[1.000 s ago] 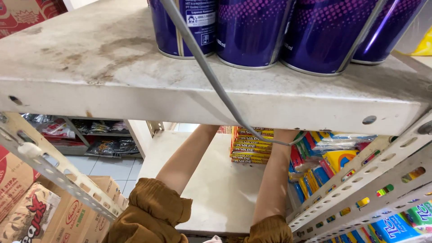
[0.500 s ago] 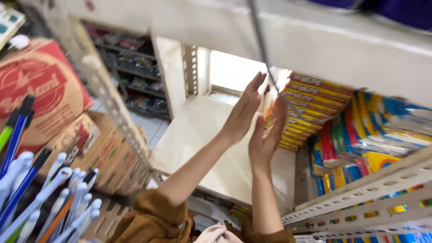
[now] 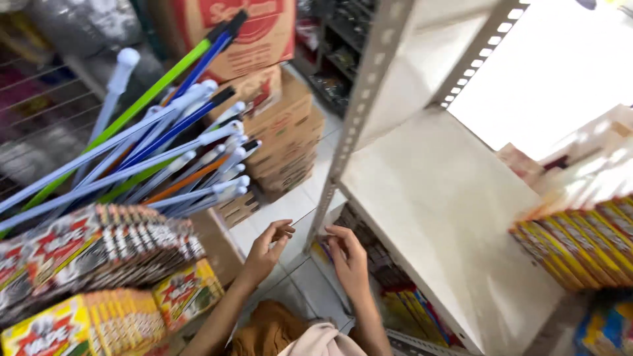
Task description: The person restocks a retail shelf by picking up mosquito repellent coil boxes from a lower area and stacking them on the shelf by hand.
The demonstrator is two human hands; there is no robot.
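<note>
Both hands empty: left hand (image 3: 267, 247) loosely curled, right hand (image 3: 349, 260) slack by shelf post (image 3: 356, 125) at front corner. White shelf (image 3: 448, 217) mostly bare; packet stack (image 3: 580, 240) at right edge.

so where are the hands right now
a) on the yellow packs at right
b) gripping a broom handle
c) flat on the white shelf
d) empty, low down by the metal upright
d: both the left hand and right hand hang empty beside the metal upright, below the white shelf.
</note>
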